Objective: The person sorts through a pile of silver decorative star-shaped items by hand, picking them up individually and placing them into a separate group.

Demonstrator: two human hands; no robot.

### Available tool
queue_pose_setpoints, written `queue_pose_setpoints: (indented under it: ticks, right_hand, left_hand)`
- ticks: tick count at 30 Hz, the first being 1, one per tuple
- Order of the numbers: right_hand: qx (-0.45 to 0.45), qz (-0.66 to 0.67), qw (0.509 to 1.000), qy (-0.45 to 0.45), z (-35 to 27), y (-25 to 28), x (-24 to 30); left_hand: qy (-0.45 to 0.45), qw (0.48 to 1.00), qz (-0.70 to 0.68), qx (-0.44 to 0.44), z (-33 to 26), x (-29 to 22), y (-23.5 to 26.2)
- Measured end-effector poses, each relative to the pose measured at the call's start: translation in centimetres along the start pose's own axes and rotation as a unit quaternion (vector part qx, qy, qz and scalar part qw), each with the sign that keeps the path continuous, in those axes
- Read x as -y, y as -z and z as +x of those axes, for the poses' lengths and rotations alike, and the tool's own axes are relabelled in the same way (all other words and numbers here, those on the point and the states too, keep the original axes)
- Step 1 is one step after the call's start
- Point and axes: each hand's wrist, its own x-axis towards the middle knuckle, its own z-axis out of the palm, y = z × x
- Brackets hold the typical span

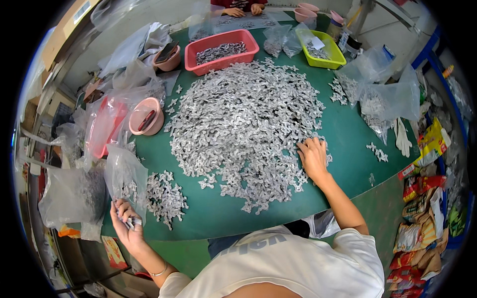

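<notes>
A broad heap of small silver-grey metal pieces (pixel 243 114) with lobed outlines covers the middle of the table. My left hand (pixel 125 221) is at the table's near left edge, fingers curled around a few of these metal pieces. Right behind it stands a clear plastic bag (pixel 124 171) with some pieces inside. A smaller pile of metal pieces (pixel 166 198) lies to the right of that hand. My right hand (pixel 313 156) rests on the heap's right edge, fingers bent down and slightly apart, their tips touching the pieces; its thumb is mostly hidden.
The green table (pixel 348 164) also bears a red basin (pixel 248 43), a yellow-green basin (pixel 333 60), a pink tub (pixel 157 124) and bags of pieces (pixel 375 107). White gloves (pixel 401 138) lie at right. Across the table, another person's hands (pixel 233 12) are among pieces.
</notes>
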Motion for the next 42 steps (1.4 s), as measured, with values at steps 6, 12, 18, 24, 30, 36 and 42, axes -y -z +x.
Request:
queue_pose_setpoints:
  ticks: [6, 12, 18, 24, 30, 36, 42]
  right_hand:
    - [0.003, -0.01, 1.0, 0.027, 0.4, 0.5, -0.3]
    - [0.045, -0.006, 0.998, -0.042, 1.4, 4.8, -0.6]
    - [0.388, 0.241, 0.89, -0.009, 8.4, 8.5, 1.0]
    - [0.087, 0.473, 0.876, -0.024, 24.7, 4.3, 1.4]
    - [0.075, 0.561, 0.823, -0.042, 21.7, 1.7, 5.5]
    - [0.233, 0.672, 0.703, -0.015, 10.4, 5.6, 11.6]
    - [0.207, 0.87, 0.393, -0.214, 0.5, 3.5, 20.0]
  left_hand:
    - [-0.069, 0.996, -0.027, 0.044, -2.1, -3.0, 0.1]
    - [-0.15, 0.984, 0.006, 0.098, -3.4, -4.1, -1.2]
    - [-0.161, 0.982, 0.01, 0.095, -3.7, -4.5, -0.3]
    - [-0.141, 0.988, 0.011, 0.062, -4.1, -4.6, -0.3]
    - [-0.187, 0.981, 0.014, 0.056, -6.8, -5.7, 0.6]
    - [-0.122, 0.982, 0.123, 0.074, -4.7, 1.8, -0.4]
    - [0.135, 0.938, 0.313, 0.058, -3.2, 16.3, 2.0]
